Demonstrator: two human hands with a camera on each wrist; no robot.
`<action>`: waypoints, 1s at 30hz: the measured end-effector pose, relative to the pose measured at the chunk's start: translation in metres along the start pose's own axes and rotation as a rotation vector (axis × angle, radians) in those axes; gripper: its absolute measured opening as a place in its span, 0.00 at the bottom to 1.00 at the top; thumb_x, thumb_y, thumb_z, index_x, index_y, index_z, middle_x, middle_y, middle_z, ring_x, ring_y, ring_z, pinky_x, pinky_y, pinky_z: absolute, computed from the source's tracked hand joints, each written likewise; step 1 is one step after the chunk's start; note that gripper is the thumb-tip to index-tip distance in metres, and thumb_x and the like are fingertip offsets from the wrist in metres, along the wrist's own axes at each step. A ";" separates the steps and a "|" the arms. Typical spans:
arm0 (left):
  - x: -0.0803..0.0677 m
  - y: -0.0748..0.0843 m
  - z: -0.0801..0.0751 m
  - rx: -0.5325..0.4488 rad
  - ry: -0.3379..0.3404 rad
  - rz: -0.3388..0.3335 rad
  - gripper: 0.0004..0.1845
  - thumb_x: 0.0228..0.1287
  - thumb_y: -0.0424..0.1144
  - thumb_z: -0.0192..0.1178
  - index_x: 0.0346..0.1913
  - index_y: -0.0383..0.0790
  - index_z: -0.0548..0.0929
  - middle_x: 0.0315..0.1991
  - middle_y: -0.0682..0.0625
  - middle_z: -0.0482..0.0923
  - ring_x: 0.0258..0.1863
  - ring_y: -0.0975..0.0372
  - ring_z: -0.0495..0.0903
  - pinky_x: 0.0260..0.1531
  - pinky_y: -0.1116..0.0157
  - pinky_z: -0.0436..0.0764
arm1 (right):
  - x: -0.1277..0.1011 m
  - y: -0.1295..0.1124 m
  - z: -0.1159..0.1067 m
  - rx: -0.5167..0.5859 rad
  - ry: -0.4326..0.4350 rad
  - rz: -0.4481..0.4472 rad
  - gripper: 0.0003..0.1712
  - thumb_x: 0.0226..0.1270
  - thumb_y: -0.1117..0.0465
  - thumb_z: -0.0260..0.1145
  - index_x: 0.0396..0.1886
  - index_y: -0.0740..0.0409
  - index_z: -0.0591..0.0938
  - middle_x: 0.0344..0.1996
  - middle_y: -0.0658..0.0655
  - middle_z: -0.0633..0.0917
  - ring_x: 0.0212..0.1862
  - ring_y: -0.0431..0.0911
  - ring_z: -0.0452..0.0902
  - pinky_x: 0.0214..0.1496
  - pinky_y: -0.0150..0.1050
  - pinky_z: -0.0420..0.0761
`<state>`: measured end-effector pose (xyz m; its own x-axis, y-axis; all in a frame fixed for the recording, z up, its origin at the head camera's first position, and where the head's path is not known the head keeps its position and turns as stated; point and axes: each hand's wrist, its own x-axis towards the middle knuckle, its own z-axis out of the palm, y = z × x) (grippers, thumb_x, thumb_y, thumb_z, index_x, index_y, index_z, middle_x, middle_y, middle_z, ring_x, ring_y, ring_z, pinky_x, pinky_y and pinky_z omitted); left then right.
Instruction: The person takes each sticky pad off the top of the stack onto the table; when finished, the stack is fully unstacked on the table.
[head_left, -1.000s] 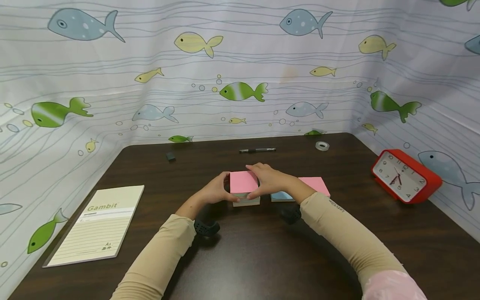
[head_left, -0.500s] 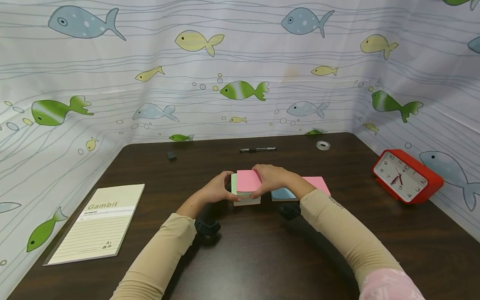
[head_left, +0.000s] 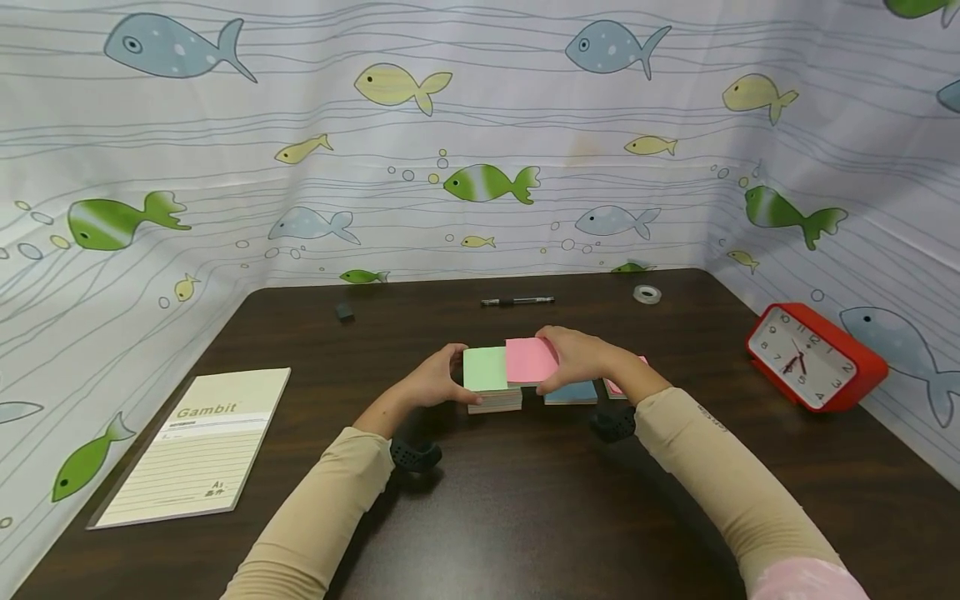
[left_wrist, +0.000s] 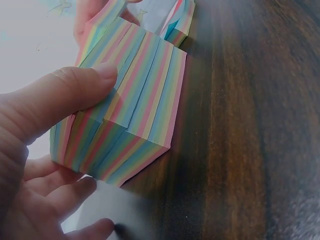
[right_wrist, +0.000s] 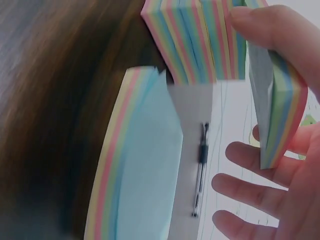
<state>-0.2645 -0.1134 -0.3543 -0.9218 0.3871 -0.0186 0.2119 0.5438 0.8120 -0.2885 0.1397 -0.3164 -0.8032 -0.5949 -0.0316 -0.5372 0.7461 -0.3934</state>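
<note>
A stack of sticky note pads (head_left: 485,371) with striped coloured edges stands on the dark table, its top sheet light green. My left hand (head_left: 431,381) grips the stack from its left side, thumb at the front edge and fingers behind. In my right hand (head_left: 579,360), a pink-topped sticky note pad (head_left: 531,360) is pinched between thumb and fingers. That pad overlaps the stack's right side in the head view; the right wrist view shows its rainbow edge and pale underside. Just right of the stack lies a blue-topped pad (head_left: 570,393), partly under the right hand.
Another pink-topped pad (head_left: 615,389) lies mostly hidden behind the right wrist. A Gambit notebook (head_left: 195,450) is at the left, a red alarm clock (head_left: 813,358) at the right. Towards the back are a pen (head_left: 517,301), a tape roll (head_left: 647,294) and a small dark block (head_left: 344,312).
My right hand has slid the pink-topped pad rightward off the stack, exposing the light green sheet beneath. My left hand has stayed at the stack.
</note>
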 end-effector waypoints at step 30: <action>0.001 -0.003 -0.001 0.011 -0.011 -0.014 0.50 0.37 0.40 0.72 0.62 0.32 0.53 0.60 0.40 0.58 0.59 0.52 0.59 0.53 0.56 0.62 | -0.076 0.089 -0.031 -0.037 0.056 0.172 0.48 0.36 0.48 0.72 0.55 0.68 0.63 0.42 0.62 0.72 0.40 0.52 0.67 0.38 0.45 0.72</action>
<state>-0.2661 -0.1157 -0.3559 -0.9212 0.3874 -0.0359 0.2028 0.5568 0.8055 -0.2830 0.2604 -0.3201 -0.8965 -0.4407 -0.0443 -0.3987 0.8465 -0.3527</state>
